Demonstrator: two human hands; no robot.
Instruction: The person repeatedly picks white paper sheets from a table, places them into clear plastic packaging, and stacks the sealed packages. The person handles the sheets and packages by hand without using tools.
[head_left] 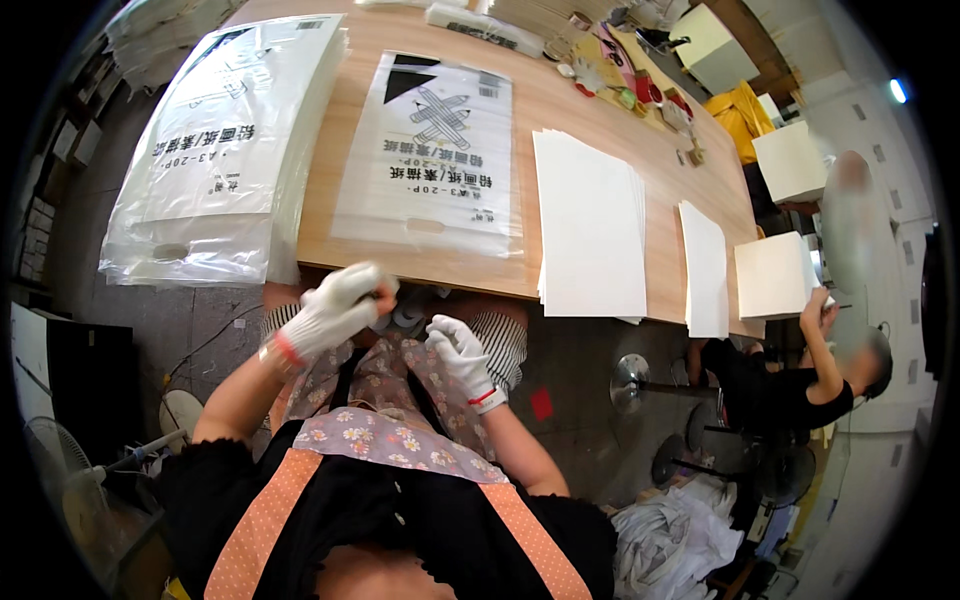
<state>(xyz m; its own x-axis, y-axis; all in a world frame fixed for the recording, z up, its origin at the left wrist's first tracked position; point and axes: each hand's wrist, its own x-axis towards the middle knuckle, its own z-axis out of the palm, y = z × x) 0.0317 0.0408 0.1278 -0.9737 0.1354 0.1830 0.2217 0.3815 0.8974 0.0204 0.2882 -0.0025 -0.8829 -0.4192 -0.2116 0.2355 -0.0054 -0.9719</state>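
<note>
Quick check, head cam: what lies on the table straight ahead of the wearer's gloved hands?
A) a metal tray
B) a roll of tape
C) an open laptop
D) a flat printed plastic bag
D: a flat clear plastic bag with black print lies on the wooden table just beyond the left hand and right hand, with a stack of white sheets to its right.

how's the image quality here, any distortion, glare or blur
Head view: strong fisheye, the table edge bows and the corners go black; glare sheens the plastic bags; the left hand is slightly motion-blurred, the right hand sharper; a blurred patch hides the co-worker's face.
</note>
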